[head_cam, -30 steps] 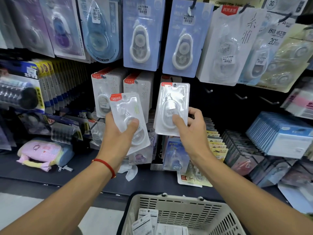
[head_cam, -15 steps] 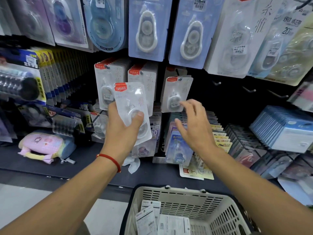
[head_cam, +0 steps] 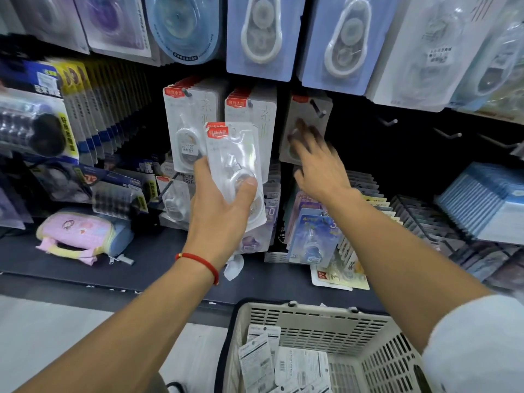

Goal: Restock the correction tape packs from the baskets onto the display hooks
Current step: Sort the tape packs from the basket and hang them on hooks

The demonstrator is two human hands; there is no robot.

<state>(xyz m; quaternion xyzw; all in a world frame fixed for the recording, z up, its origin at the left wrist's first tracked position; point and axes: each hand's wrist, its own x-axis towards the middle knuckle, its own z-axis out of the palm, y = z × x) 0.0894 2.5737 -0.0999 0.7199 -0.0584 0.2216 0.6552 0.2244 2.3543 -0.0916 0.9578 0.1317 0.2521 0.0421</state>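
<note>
- The display wall [head_cam: 368,131] carries the hooks. Two middle hooks are already full with white packs [head_cam: 192,114], and the hook to their right [head_cam: 316,109] holds one pack [head_cam: 304,120], so I judge that part as started only.
- To the right of it, I see three bare hooks [head_cam: 390,121], which I think are waiting for stock.
- The basket [head_cam: 317,324] stands at the lower edge of the view, below the shelf front, with several packs [head_cam: 286,361] lying face down inside. So much work is left.
- My left hand [head_cam: 218,211] grips two packs [head_cam: 232,168], thumb on the front, before the full hooks.
- My right hand [head_cam: 317,163] is blurred, with fingers spread and holding nothing, at the single hung pack.
- A pink pouch [head_cam: 82,234] lies at the left of the shelf. The boxes of cards [head_cam: 365,194] under the hooks stand close below my right wrist.
</note>
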